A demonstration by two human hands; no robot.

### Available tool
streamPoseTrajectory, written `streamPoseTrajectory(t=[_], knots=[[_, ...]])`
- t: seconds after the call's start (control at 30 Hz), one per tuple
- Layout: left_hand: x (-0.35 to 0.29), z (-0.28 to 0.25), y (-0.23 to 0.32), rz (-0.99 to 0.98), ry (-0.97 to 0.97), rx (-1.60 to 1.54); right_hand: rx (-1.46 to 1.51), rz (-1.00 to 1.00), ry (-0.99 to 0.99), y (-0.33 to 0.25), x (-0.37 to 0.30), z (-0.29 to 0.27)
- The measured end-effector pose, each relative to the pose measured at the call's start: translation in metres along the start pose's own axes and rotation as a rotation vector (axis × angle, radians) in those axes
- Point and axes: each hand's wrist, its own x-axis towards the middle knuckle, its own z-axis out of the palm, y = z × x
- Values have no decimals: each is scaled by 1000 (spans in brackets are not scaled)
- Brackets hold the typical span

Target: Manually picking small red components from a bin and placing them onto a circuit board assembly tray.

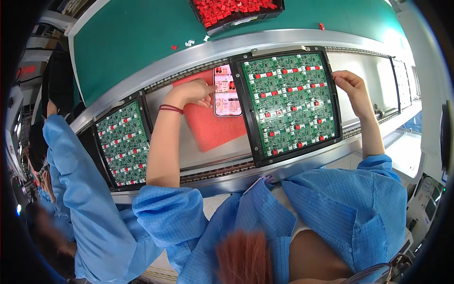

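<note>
A black-framed panel of green circuit boards (291, 102), set with red and white connectors, lies on the conveyor before me. On its left side a phone (228, 102) with a lit pink screen rests on a red sheet (208, 123), its right edge against the frame. My left hand (196, 92) is curled over the sheet, a finger reaching to the phone's left edge. At the frame's upper right edge, my right hand (352, 85) has thumb and forefinger pinched together. A speck of red shows at those fingertips, too small to name.
Another framed panel of circuit boards (122, 142) sits farther left on the conveyor rails. A black bin of red connectors (236, 12) stands on the green bench (137, 38) beyond, with a few loose pieces near it. A co-worker's blue sleeve (78, 175) reaches in at left.
</note>
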Motion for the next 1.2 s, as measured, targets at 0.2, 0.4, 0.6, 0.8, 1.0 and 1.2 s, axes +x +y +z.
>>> streamPoseTrajectory(t=[0.2,0.4,0.6,0.8,1.0,1.2], knots=[[-3,-1,8,25,-22,308,-13,-11,15,0,0,7],[-4,2,13,41,14,566,14,-6,32,-3,0,14],[2,-1,8,-40,61,294,27,-27,61,-2,-1,14],[3,-2,3,-64,65,327,48,-45,38,-7,-6,18],[-5,-4,1,-76,59,342,69,-63,12,-6,-10,25],[-79,-26,25,183,23,299,125,-51,-10,-6,-7,25]])
